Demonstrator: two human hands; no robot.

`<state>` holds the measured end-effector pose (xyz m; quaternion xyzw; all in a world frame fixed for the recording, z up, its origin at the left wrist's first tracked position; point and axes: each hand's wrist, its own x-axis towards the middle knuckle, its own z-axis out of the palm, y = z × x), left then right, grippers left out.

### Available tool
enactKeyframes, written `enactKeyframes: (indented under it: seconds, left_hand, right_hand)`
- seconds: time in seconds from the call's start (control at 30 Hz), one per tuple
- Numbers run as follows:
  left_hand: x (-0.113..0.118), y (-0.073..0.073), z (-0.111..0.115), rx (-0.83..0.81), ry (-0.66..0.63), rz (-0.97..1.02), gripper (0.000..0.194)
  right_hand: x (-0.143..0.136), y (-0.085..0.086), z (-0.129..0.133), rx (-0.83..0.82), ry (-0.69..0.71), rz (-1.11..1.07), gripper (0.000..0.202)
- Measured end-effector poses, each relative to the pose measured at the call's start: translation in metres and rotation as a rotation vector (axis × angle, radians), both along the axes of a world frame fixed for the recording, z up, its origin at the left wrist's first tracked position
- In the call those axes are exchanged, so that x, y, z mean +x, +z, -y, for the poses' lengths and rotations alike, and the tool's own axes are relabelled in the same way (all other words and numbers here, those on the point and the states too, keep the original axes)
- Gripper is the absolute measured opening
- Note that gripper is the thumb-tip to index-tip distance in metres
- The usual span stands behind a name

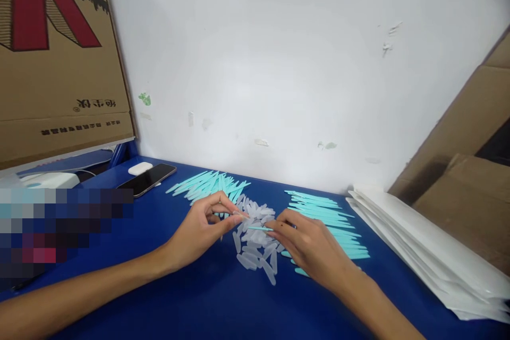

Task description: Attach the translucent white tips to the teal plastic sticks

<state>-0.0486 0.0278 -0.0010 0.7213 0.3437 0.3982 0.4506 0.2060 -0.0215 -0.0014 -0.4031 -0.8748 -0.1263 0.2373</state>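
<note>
The right hand pinched a thin turquoise stick between thumb and fingers, its free end pointing toward the left hand. The left hand had its thumb and forefinger pressed together on a small pale piece, too small to make out clearly, just beside the stick's free end. Below and between the two hands lay a loose heap of clear plastic pieces, a few of them scattered nearer the wearer than the fingertips. Just beyond the left hand was one pile of turquoise sticks; a second pile of sticks spread beyond and to the right of the right hand, partly hidden by it. Farther out, past the left hand and to its left, were a phone and a small white case. Well to the right of the right hand lay a stack of white sheets. All this rested on a blue table, with a white wall beyond both hands.
</note>
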Motion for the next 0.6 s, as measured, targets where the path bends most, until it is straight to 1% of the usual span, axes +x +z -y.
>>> enactKeyframes:
  seconds: [0.1,0.3,0.37,0.5,0.6]
  left_hand:
    - [0.000,0.002,0.003,-0.040,-0.037,0.023,0.029]
    - [0.001,0.007,0.005,-0.054,-0.101,0.043,0.030]
    - [0.001,0.006,0.004,-0.013,-0.105,-0.020,0.029]
    - [0.001,-0.001,0.005,0.155,-0.094,-0.192,0.024]
    - [0.002,-0.005,0.008,0.243,-0.090,-0.204,0.019]
  right_hand:
    - [-0.003,0.001,0.001,0.006,-0.014,-0.007,0.021]
    - [-0.004,0.003,0.005,0.030,-0.043,-0.016,0.025]
    - [-0.004,0.003,0.006,0.023,-0.037,0.004,0.027]
    - [-0.008,0.001,0.009,-0.003,-0.002,0.051,0.027]
    - [-0.011,-0.003,0.010,-0.021,0.012,0.077,0.027]
